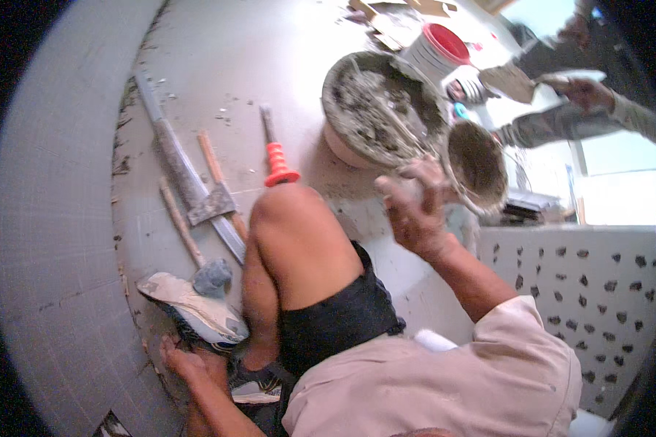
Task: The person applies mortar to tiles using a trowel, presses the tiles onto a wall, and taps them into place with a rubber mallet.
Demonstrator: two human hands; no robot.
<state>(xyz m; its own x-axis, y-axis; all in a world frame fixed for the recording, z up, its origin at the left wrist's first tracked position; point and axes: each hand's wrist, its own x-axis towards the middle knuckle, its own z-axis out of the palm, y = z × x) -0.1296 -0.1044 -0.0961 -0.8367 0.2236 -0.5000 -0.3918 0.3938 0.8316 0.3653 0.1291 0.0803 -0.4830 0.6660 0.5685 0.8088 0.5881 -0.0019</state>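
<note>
A person crouches on a pale concrete floor (219,51), the right hand (415,207) raised beside a small mortar-caked bowl (477,164) — its fingers (399,195) curl at the near rim, seemingly closed on the bowl's edge or a handle, though the exact grip is hidden behind the knuckles. The bowl tips toward the hand, its crusted inside facing up, probably so wet mix can be scooped or carried. Just beyond the fingers stands a large round tub of grey mortar (383,109), within easy reach of the bowl.

The left hand (186,364) rests low by the person's foot, fingers spread flat against the floor's edge and holding nothing — apparently a brace for the crouch. A worn sneaker (193,309) sits just above it.

Well to the left of the right hand's fingers, tools lie on the floor: a chisel with an orange hand guard (275,156), a long flat metal bar (186,171), a wooden-handled hammer (197,255). The raised bare knee (291,218) stands between the two hands.

Past the tub, a white bucket with a red lid (437,51) stands, and another worker's hands (587,91) hold a loaded trowel (510,81). Below the right forearm runs a white wall dotted with dark patches (583,284).
</note>
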